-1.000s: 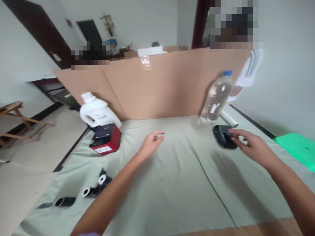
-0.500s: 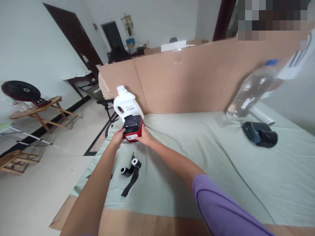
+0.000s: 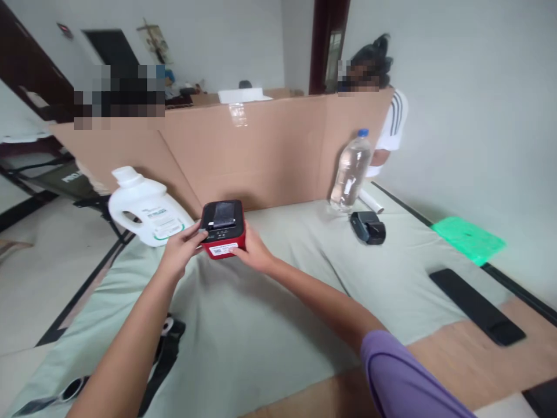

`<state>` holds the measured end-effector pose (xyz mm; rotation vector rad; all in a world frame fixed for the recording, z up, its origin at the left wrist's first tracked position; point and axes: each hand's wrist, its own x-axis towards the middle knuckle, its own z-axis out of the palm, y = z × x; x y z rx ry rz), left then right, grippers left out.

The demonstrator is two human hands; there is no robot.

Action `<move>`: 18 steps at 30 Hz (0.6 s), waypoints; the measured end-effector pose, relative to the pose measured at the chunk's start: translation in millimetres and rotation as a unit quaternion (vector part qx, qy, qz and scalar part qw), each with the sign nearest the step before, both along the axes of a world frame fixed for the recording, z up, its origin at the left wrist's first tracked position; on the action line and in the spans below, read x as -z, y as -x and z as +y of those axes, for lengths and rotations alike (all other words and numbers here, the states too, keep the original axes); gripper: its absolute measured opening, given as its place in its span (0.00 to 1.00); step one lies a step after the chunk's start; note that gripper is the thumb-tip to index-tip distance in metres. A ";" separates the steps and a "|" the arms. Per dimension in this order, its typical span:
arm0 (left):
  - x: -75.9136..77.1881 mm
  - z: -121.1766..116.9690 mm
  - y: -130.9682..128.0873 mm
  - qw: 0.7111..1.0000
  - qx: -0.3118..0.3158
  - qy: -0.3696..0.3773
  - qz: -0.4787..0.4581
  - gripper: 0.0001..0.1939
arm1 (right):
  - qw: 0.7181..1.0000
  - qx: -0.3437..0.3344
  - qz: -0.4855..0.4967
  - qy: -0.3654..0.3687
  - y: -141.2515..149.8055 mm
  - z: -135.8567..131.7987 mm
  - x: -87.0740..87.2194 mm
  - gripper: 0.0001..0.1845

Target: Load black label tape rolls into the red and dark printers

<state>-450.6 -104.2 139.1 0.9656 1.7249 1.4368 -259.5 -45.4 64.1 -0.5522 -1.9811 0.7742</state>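
A small red and black label printer (image 3: 223, 227) sits between both my hands over the pale green cloth (image 3: 304, 290). My left hand (image 3: 179, 249) grips its left side with the fingers curled against it. My right hand (image 3: 253, 252) holds its right and front side. A white detergent jug (image 3: 145, 208) lies just left of the printer. Black ribbon rolls (image 3: 167, 342) lie near my left forearm, partly hidden by it.
A clear water bottle (image 3: 349, 171) and a small black device (image 3: 368, 226) stand at the back right. A cardboard wall (image 3: 261, 151) closes the far edge, with a person (image 3: 387, 125) behind it. A black flat bar (image 3: 476, 305) and a green sheet (image 3: 467, 238) lie at right.
Both hands went to the red printer and took hold of it, then brought it toward the middle of the cloth, away from the jug. My right hand left the black device.
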 end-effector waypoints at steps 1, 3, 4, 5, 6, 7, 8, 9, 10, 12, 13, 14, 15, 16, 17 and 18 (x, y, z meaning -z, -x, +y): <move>-0.3 4.3 -21.1 1.000 0.023 -0.008 0.001 0.27 | 1.000 0.012 0.013 -0.018 -26.2 -0.4 -2.1 0.40; 6.7 10.6 -62.0 0.997 0.078 -0.020 0.007 0.28 | 0.998 0.035 0.025 -0.046 -77.2 -5.0 -2.0 0.39; 13.3 12.3 -80.7 0.994 0.108 -0.028 0.015 0.28 | 0.997 0.050 0.016 -0.051 -100.4 -8.9 0.3 0.39; 21.2 13.0 -97.6 0.990 0.136 -0.039 0.027 0.28 | 0.996 0.067 0.005 -0.051 -121.2 -13.6 3.8 0.40; 29.4 12.5 -112.5 0.985 0.158 -0.052 0.040 0.28 | 0.996 0.081 -0.006 -0.046 -139.0 -18.7 8.0 0.40; 37.3 10.9 -125.2 0.981 0.174 -0.065 0.054 0.28 | 0.995 0.091 -0.017 -0.039 -153.6 -24.1 12.6 0.40; 44.1 8.3 -135.7 0.978 0.182 -0.075 0.067 0.27 | 0.994 0.099 -0.026 -0.031 -165.0 -29.5 17.2 0.39; 49.4 4.8 -144.0 0.976 0.186 -0.082 0.075 0.27 | 0.994 0.104 -0.034 -0.022 -173.4 -35.0 21.4 0.39; 53.3 0.5 -150.4 0.975 0.187 -0.085 0.080 0.27 | 0.993 0.107 -0.040 -0.014 -179.0 -40.4 25.0 0.38; 57.4 -9.8 -158.1 0.975 0.187 -0.085 0.082 0.26 | 0.993 0.113 -0.046 -0.006 -184.2 -50.9 30.3 0.38; 58.4 -15.2 -159.9 0.975 0.186 -0.084 0.082 0.26 | 0.992 0.115 -0.046 -0.004 -184.8 -55.9 32.1 0.39; 59.1 -20.6 -160.8 0.976 0.184 -0.082 0.081 0.26 | 0.992 0.116 -0.045 -0.001 -184.7 -60.6 33.5 0.39; 59.9 -25.7 -161.0 0.977 0.182 -0.078 0.082 0.27 | 0.992 0.118 -0.043 0.001 -184.2 -65.1 34.6 0.39; 60.9 -30.4 -160.7 0.978 0.177 -0.073 0.083 0.27 | 0.992 0.118 -0.043 0.004 -183.6 -69.3 35.5 0.40; 62.2 -34.5 -160.1 0.979 0.172 -0.067 0.085 0.26 | 0.992 0.117 -0.044 0.005 -183.1 -73.1 36.3 0.40; 63.7 -37.9 -159.4 0.980 0.169 -0.062 0.087 0.26 | 0.992 0.114 -0.049 0.006 -182.9 -76.4 37.0 0.40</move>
